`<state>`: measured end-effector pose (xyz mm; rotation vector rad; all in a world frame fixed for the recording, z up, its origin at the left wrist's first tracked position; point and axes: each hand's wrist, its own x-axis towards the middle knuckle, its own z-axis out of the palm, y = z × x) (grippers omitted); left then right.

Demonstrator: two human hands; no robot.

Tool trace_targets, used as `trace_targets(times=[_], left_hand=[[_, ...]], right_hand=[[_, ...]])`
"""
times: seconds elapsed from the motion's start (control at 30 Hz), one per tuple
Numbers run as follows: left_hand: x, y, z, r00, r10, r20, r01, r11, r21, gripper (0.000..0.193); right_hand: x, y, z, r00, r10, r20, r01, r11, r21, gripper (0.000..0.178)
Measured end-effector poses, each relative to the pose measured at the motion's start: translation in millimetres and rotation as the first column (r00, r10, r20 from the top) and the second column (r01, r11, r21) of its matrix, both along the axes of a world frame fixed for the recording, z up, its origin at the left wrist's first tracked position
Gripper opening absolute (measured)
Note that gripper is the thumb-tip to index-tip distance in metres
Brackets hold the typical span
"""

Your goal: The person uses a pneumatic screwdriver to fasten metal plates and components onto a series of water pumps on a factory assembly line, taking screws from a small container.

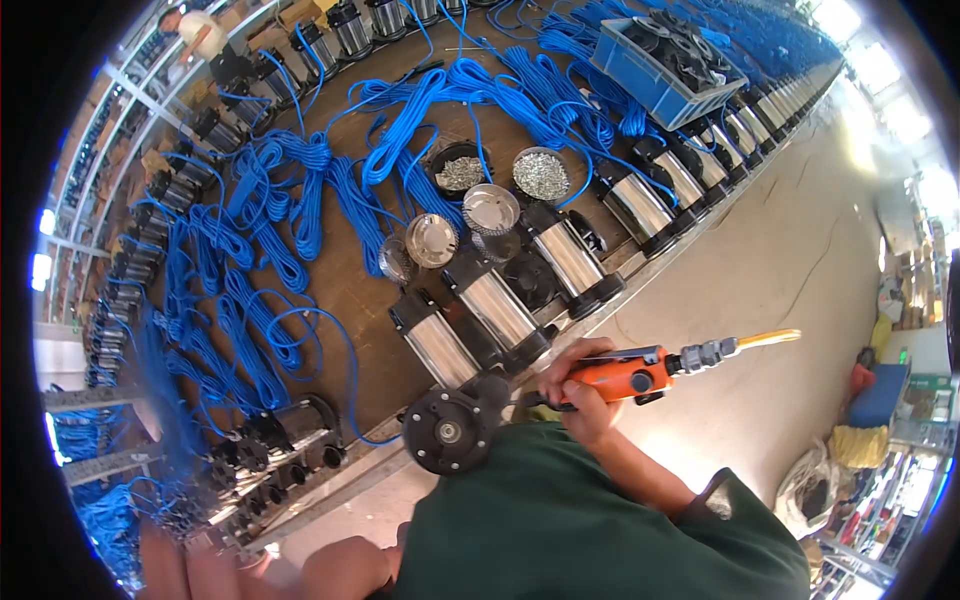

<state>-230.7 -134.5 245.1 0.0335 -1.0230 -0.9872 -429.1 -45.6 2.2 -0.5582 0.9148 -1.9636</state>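
My right hand is wrapped round an orange air tool with a black lever and a yellow hose at its right end. The tool's dark nose points left, close to a black round pump end ringed with bolts at the table's near edge. Whether the nose touches it I cannot tell. Behind that end stand metal-bodied pumps, one of them partly covered. A bare arm shows at the lower edge, left of my green shirt; my left hand is out of sight.
The brown table carries many blue cable coils. Steel strainer cups and bowls of small metal parts stand behind the pumps. A blue crate of black parts sits far right. Blurred bare limbs show lower left; another person is far left.
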Motion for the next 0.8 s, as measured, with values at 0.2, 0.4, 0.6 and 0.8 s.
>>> trace_targets(times=[0.2,0.4,0.6,0.8], left_hand=[[-16.4,-199.3,-301.7,-0.067,-0.252,0.966,-0.655,0.741,0.148,0.05],[10.5,-232.7,-400.0,0.167,-0.435,0.885,-0.791,0.477,0.383,0.038],[25.8,-137.5,-245.5,-0.142,0.088,0.986,-0.571,0.806,-0.154,0.028],[49.2,16.5,-174.7,-0.282,0.545,0.79,-0.241,0.756,-0.608,0.034]], right_hand=[[-17.9,13.2,1.4,0.988,-0.154,0.01,0.153,0.987,0.042,0.031],[-29.9,26.8,2.7,0.973,-0.23,0.03,0.225,0.967,0.116,0.032],[-38.5,23.1,-8.3,0.966,-0.247,0.078,0.238,0.965,0.11,0.032],[-28.2,12.1,-7.5,0.975,-0.191,0.111,0.175,0.975,0.14,0.032]])
